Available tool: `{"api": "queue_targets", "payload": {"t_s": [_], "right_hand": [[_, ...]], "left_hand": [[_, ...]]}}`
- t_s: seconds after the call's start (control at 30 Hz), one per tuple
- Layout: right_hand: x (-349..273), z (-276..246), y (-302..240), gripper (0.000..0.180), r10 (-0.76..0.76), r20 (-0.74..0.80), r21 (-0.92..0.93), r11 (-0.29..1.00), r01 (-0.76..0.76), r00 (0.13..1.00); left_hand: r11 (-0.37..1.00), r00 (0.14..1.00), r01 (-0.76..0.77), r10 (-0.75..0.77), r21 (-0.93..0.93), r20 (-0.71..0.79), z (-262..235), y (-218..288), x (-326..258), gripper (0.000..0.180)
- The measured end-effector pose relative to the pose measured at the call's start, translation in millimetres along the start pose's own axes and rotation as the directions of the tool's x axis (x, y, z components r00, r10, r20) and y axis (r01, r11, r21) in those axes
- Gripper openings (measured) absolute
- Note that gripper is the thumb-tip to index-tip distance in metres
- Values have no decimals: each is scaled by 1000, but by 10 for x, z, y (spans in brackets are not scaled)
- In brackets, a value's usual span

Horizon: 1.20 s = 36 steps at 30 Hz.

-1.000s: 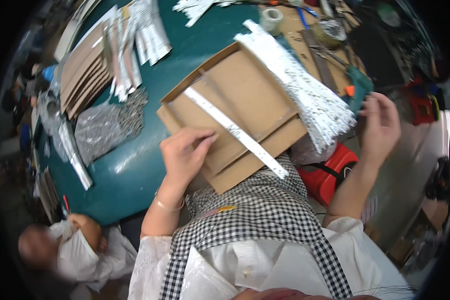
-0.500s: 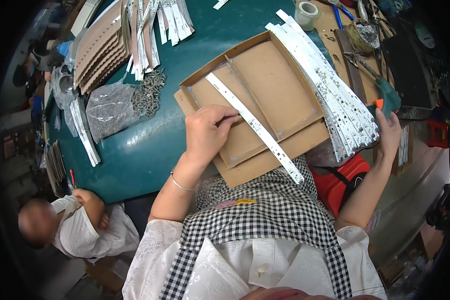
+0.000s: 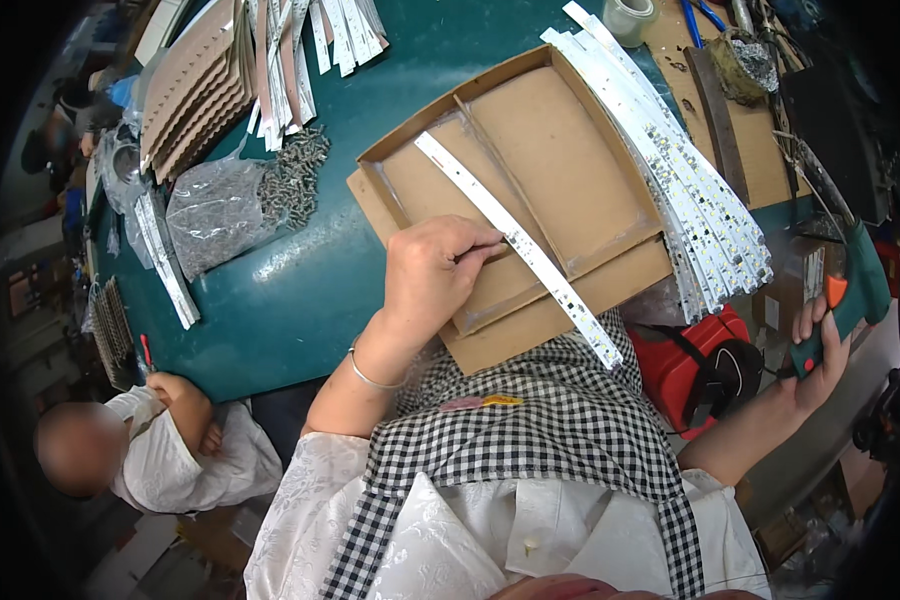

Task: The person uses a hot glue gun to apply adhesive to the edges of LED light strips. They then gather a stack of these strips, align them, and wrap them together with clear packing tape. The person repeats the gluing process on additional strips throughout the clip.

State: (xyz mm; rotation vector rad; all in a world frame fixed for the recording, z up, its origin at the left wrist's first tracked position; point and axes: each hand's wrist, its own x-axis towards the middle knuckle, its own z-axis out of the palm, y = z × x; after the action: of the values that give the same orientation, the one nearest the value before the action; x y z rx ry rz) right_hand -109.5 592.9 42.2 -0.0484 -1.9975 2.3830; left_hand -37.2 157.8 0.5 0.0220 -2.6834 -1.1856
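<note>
My left hand [image 3: 435, 268] is closed in a pinch at the middle of a narrow white LED strip board [image 3: 560, 288], which slants over a shallow cardboard box [image 3: 580, 150]. The strip's near end reaches past the box's near edge, above my checked apron. At the right, my right hand [image 3: 815, 365] is wrapped round the handle of a green soldering gun [image 3: 863, 275] with an orange trigger. Its metal front end points up toward the bench. Between the box and my right hand lies a fanned stack of white LED strip boards [image 3: 695, 200].
On the green table [image 3: 270, 320] stand a plastic bag of small parts [image 3: 220, 215], a pile of screws [image 3: 295, 175] and stacked corrugated sheets [image 3: 195, 90]. A tape roll [image 3: 630, 15] sits at the back. A red stool [image 3: 690, 375] is below. Another person [image 3: 190, 450] sits at left.
My right hand has lifted the soldering gun off the bench side and drawn it right and nearer. My left hand and the strip have shifted slightly right in the picture, along with the box.
</note>
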Motion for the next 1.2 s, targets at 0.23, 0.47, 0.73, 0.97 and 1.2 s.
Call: {"api": "queue_targets", "payload": {"t_s": [0.23, 0.47, 0.73, 0.97, 1.2], "right_hand": [[-280, 497, -73, 68, 11, 121, 74, 997, -20, 993], [-548, 1090, 151, 69, 171, 198, 180, 962, -207, 965], [-672, 1268, 321, 67, 240, 297, 220, 925, -311, 924], [-683, 1359, 445, 63, 263, 319, 208, 918, -338, 911], [-720, 1398, 601, 59, 281, 355, 203, 908, -367, 892]], "left_hand": [[1000, 999, 24, -24, -1, -24, 4, 7, 0, 15], [1000, 999, -16, 17, 25, -36, 40, 25, -1, 13], [999, 999, 24, -23, 28, -41, 51, 34, -26, 10], [999, 999, 26, -25, 27, -41, 52, 39, -17, 11], [1000, 999, 20, -19, 19, -34, 65, 42, -17, 12]]}}
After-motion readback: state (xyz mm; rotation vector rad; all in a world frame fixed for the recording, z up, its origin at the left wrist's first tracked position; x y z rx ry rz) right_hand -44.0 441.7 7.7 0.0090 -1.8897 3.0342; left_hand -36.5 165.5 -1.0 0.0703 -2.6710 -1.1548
